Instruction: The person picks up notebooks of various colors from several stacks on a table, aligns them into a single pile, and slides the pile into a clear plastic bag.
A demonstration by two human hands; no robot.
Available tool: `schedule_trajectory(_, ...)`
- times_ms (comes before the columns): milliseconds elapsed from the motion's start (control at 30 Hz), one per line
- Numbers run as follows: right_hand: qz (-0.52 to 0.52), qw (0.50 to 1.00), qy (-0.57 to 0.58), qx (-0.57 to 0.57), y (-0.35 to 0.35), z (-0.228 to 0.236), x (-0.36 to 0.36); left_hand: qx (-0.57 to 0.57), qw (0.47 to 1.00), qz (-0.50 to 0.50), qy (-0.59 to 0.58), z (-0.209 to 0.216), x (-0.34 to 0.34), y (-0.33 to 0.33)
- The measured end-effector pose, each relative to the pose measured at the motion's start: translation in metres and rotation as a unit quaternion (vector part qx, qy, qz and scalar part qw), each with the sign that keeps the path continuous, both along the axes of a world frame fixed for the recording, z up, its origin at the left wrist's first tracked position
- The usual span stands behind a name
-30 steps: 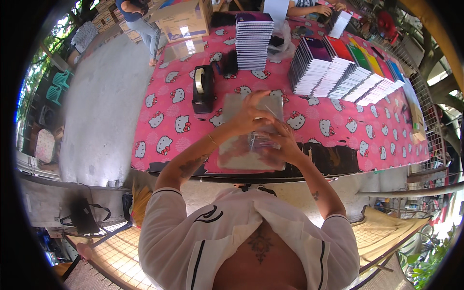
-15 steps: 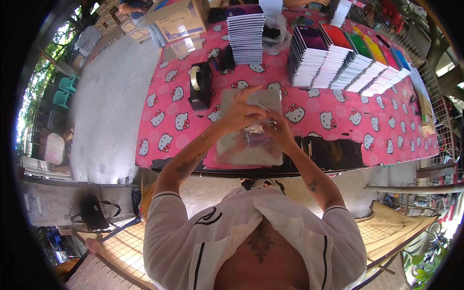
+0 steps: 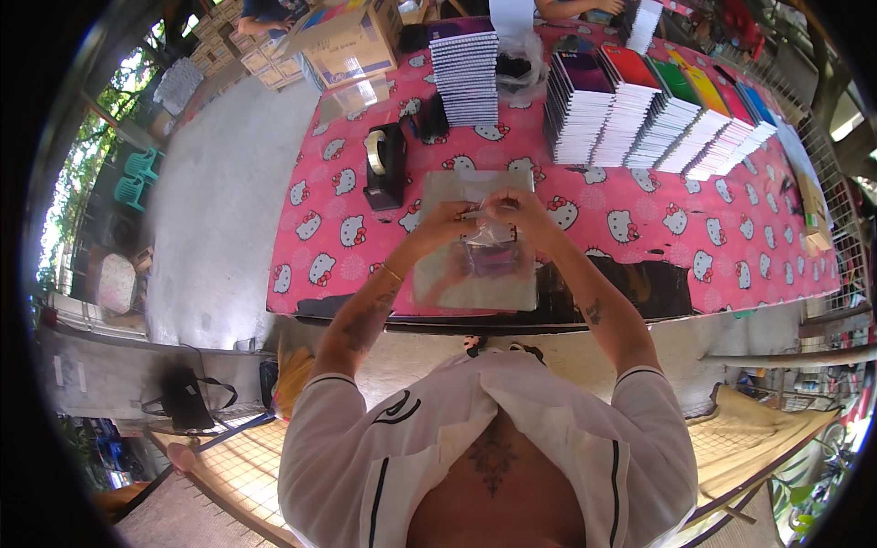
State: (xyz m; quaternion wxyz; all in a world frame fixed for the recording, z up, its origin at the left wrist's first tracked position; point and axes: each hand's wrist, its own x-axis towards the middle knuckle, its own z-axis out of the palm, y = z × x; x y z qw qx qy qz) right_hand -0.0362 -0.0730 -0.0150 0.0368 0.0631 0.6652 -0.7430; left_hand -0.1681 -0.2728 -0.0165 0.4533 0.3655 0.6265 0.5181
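Observation:
Above a grey rectangular board (image 3: 434,290) at the table's near edge, my two hands are close together. My left hand (image 3: 446,225) is closed, its fingertips pinching the edge of a piece of clear plastic (image 3: 493,234). Beside it, my right hand (image 3: 514,210) has its fingers bent and pinched on the same plastic. The plastic is shiny and crumpled, and a purple patch shows below it on the board. What lies exactly between the fingertips is partly hidden. A black tape dispenser (image 3: 385,169) with a roll of tape stands to the left of the board.
A tall stack of spiral notebooks (image 3: 464,78) stands behind the board. Further right are several notebook stacks (image 3: 630,114) in different colours. A cardboard box (image 3: 352,46) sits at the far left of the pink patterned tablecloth (image 3: 343,233). Another person's hand (image 3: 603,7) shows at the far edge.
My left hand has dropped from its raised, spread pose to a pinch nearer me. The right hand has moved up slightly, away from me. The view has shifted a little.

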Motion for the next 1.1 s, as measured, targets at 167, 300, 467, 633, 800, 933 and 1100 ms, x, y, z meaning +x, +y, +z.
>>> schedule_trajectory(167, 0.01, 0.957, 0.212, 0.195, -0.01, 0.035, 0.024, 0.062, 0.985, 0.023, 0.158, 0.001, 0.008, -0.013)
schedule_trajectory(300, -0.043, 0.904, 0.217, 0.365, -0.023, 0.039, 0.057, 0.12, 0.84, 0.01, 0.53, 0.039, 0.037, -0.02)
schedule_trajectory(467, -0.103, 0.854, 0.285, 0.423, -0.038, 0.014, 0.062, 0.136, 0.804, 0.005, 0.579, 0.039, 0.058, -0.029)
schedule_trajectory(633, -0.126, 0.877, 0.256, 0.387, -0.043, 0.021, 0.065, 0.2, 0.878, 0.05, 0.433, 0.06, 0.055, -0.029)
schedule_trajectory(800, -0.134, 0.875, 0.245, 0.396, -0.046, 0.026, 0.062, 0.14, 0.802, 0.06, 0.578, 0.062, 0.05, -0.022)
schedule_trajectory(933, -0.149, 0.847, 0.269, 0.433, -0.044, 0.016, 0.057, 0.179, 0.81, 0.039, 0.557, 0.064, 0.051, -0.018)
schedule_trajectory(1100, -0.128, 0.824, 0.311, 0.457, -0.045, 0.018, 0.051, 0.127, 0.814, -0.015, 0.566, 0.055, 0.042, -0.022)
